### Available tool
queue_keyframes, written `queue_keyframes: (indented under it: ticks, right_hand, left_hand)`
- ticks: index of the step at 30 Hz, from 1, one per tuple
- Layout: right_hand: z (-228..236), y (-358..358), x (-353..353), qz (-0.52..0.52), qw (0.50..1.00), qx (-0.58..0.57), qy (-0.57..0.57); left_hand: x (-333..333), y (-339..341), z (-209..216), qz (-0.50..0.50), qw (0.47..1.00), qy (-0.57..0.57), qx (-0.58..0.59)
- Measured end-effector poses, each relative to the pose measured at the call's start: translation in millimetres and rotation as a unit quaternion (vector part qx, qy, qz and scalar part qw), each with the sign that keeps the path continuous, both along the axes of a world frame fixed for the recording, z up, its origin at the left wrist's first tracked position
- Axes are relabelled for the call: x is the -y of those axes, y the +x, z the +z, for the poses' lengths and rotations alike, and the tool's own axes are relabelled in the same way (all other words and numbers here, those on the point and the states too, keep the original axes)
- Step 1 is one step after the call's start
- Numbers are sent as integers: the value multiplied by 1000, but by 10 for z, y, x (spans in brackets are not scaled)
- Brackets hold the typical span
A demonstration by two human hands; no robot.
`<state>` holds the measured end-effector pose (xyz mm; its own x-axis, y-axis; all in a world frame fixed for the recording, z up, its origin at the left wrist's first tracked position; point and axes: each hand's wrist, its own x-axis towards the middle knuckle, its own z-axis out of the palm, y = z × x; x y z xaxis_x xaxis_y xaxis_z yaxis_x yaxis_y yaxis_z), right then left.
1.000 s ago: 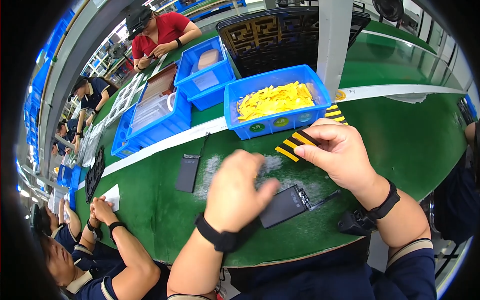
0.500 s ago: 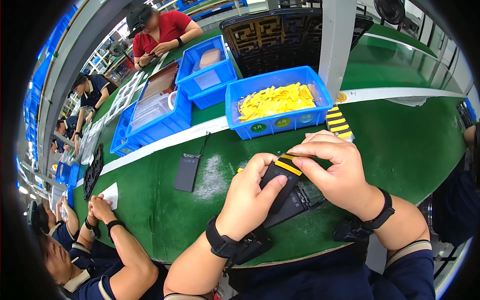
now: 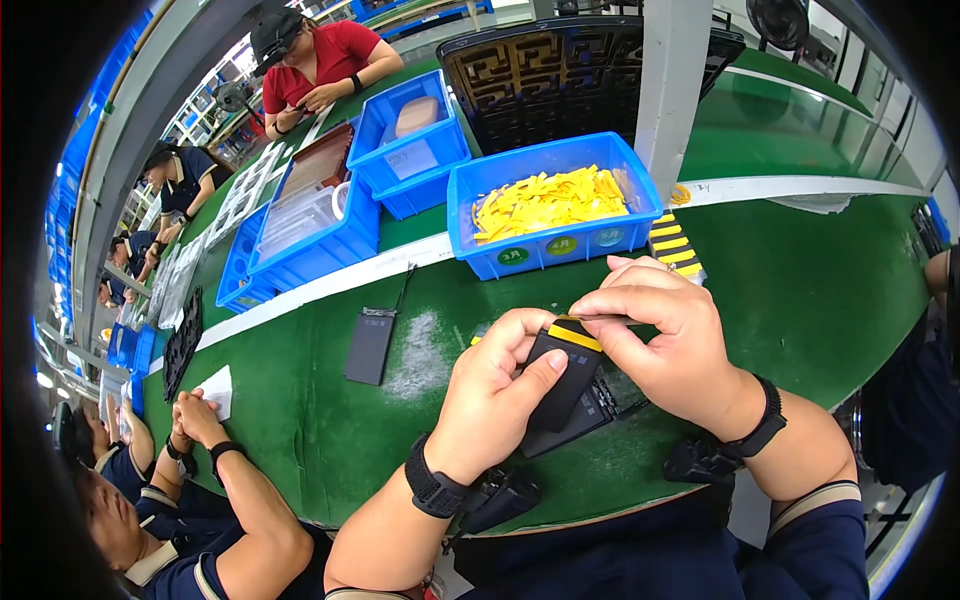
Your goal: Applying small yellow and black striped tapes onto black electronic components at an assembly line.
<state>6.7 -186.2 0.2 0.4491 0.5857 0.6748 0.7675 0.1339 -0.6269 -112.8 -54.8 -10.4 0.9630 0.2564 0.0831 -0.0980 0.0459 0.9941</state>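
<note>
My left hand (image 3: pixel 497 392) grips a flat black battery pack (image 3: pixel 562 388), thumb on its face and fingers behind. A yellow strip (image 3: pixel 575 338) crosses the pack's far end. There my right hand (image 3: pixel 660 325) pinches a thin dark strip (image 3: pixel 612 320) at the edge; whether it belongs to the pack is unclear. Beneath the held pack, partly covered, lies another black battery pack (image 3: pixel 560 437) on the green tabletop. To the left rests a third black battery pack (image 3: pixel 370 347), its thin cable stretching away from me.
A blue bin (image 3: pixel 550 257) of yellow strips (image 3: pixel 550 200) stands just beyond my hands. Beside it are a striped yellow-black sheet (image 3: pixel 676 245) and a grey post (image 3: pixel 668 100). More blue bins (image 3: pixel 330 258) stand left. A co-worker's clasped hands (image 3: pixel 197 415) rest at lower left.
Two yellow bands showed on the held pack's end; now one broad band shows, with a sliver at the edge. My right fingers have shifted slightly at that end. The view has moved a little.
</note>
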Motion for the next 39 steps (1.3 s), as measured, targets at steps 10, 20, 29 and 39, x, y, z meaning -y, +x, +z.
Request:
queue_keyframes:
  ticks: [10, 20, 29, 39]
  right_hand:
    - [-65, -35, -20, -51, 998, 35, -29]
    - [38, 26, 30, -8, 996, 50, -67]
    - [77, 40, 81, -104, 971, 211, -39]
    - [53, -108, 38, -9, 990, 140, -6]
  left_hand:
    - [55, -7, -15, 35, 992, 123, 6]
    - [22, -39, 52, 68, 995, 70, 4]
    - [-3, -40, 47, 50, 995, 76, -32]
    - [22, 2, 90, 67, 996, -45, 27]
